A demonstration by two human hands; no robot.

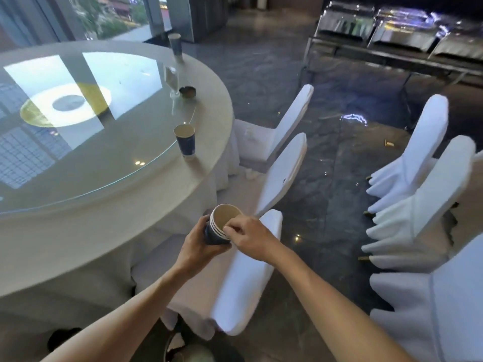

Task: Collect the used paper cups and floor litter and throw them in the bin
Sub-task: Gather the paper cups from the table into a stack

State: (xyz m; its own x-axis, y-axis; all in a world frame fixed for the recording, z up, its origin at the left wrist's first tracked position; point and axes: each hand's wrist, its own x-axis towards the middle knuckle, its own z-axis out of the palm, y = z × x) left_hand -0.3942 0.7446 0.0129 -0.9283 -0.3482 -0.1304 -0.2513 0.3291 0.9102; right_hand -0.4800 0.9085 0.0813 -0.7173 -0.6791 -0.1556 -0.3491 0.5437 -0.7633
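My left hand (196,245) grips a stack of nested dark-blue paper cups (222,222) from below and the side. My right hand (248,237) pinches the rim of the top cup in that stack. Another dark-blue paper cup (185,139) stands upright near the round table's right edge. A third cup (175,47) stands at the far edge of the table. A small piece of litter (390,143) lies on the dark floor between the chair rows.
The round white-clothed table (109,205) carries a glass turntable, an ashtray (187,92) and a clear glass (172,79). White-covered chairs (248,270) stand close on my right, more (418,205) across the aisle. Chafing dishes (402,35) line a far counter. A dark object (193,351) sits at my feet.
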